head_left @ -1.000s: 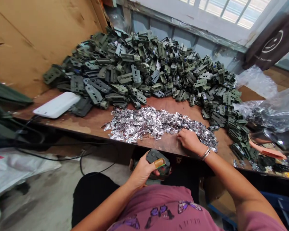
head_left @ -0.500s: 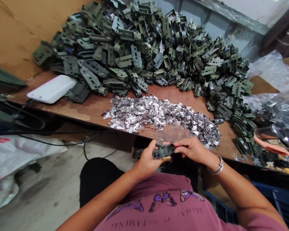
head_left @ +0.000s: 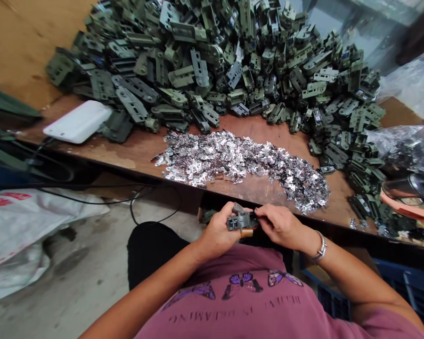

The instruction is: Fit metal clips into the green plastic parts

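A dark green slotted part (head_left: 240,221) is held over my lap, just off the table's front edge. Fingers and thumb of my left hand (head_left: 217,233) wrap round it from the left. My right hand (head_left: 282,226) is pinched at its right end; whatever lies between those fingertips is too small to make out. Below the part, near my left fingers, shows a small orange-brown piece (head_left: 246,232). Small shiny metal pieces (head_left: 233,157) lie heaped on the table (head_left: 137,153) beyond my hands.
A large pile of green parts (head_left: 198,70) covers the back of the table. At the left lies a white device (head_left: 77,121) with a cable. Plastic bags (head_left: 411,92) and an orange-rimmed container (head_left: 408,207) are at the right. A white sack (head_left: 17,226) lies lower left.
The camera view has shifted slightly. My right fingers are now more curled at the part's right end; my left hand still holds the part.
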`<move>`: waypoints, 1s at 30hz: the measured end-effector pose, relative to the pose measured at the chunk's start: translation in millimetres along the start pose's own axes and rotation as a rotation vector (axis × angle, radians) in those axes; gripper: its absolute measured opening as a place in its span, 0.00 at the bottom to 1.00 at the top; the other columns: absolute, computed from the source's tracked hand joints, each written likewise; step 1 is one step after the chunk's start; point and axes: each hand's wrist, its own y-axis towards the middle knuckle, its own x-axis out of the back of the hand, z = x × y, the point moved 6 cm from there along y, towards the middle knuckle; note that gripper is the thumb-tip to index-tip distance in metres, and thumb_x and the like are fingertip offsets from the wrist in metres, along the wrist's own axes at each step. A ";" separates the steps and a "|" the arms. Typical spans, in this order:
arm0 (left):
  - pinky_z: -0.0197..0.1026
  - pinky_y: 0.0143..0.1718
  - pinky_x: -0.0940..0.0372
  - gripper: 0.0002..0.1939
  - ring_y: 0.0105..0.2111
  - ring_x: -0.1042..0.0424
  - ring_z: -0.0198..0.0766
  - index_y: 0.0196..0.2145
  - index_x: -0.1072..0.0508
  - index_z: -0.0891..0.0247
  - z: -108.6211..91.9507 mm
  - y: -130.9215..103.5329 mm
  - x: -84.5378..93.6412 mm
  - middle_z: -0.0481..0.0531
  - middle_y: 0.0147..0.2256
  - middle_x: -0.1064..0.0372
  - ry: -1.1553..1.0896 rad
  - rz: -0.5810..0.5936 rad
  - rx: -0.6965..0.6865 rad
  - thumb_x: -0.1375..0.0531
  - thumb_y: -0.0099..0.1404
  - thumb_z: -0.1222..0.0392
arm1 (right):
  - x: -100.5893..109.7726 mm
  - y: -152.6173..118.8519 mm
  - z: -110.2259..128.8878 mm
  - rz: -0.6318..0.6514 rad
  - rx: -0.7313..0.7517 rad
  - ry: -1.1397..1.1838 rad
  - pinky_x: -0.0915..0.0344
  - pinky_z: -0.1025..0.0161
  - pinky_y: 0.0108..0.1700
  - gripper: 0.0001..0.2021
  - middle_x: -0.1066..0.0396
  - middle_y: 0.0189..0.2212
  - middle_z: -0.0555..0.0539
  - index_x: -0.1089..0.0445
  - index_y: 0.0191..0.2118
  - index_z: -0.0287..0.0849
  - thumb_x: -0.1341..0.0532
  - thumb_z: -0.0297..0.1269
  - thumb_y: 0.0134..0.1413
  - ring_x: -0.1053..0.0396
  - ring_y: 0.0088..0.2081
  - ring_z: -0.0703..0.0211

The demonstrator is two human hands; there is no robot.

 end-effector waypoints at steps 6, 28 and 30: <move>0.37 0.33 0.35 0.17 0.31 0.29 0.35 0.40 0.31 0.62 4.3 -1.1 0.4 0.51 0.37 0.25 0.074 0.015 -0.030 0.32 0.53 0.59 | -7.8 -9.9 -1.3 -0.119 0.010 0.004 0.32 0.64 0.29 0.09 0.27 0.31 0.46 0.38 0.45 0.43 0.47 0.25 0.61 0.29 0.28 0.60; 0.38 0.36 0.35 0.18 0.34 0.28 0.37 0.42 0.31 0.62 10.1 -2.6 -3.1 0.52 0.39 0.25 0.107 0.066 -0.041 0.33 0.55 0.60 | -15.8 -19.1 -4.2 -0.124 -0.054 -0.003 0.32 0.66 0.28 0.07 0.27 0.30 0.47 0.37 0.43 0.43 0.47 0.27 0.61 0.28 0.28 0.61; 0.38 0.36 0.35 0.17 0.34 0.28 0.37 0.42 0.31 0.62 9.3 -2.8 -3.2 0.52 0.38 0.25 0.110 0.067 -0.037 0.34 0.55 0.60 | -16.6 -20.0 -4.2 -0.146 -0.059 0.009 0.34 0.67 0.26 0.05 0.28 0.28 0.49 0.37 0.41 0.43 0.46 0.27 0.62 0.30 0.25 0.63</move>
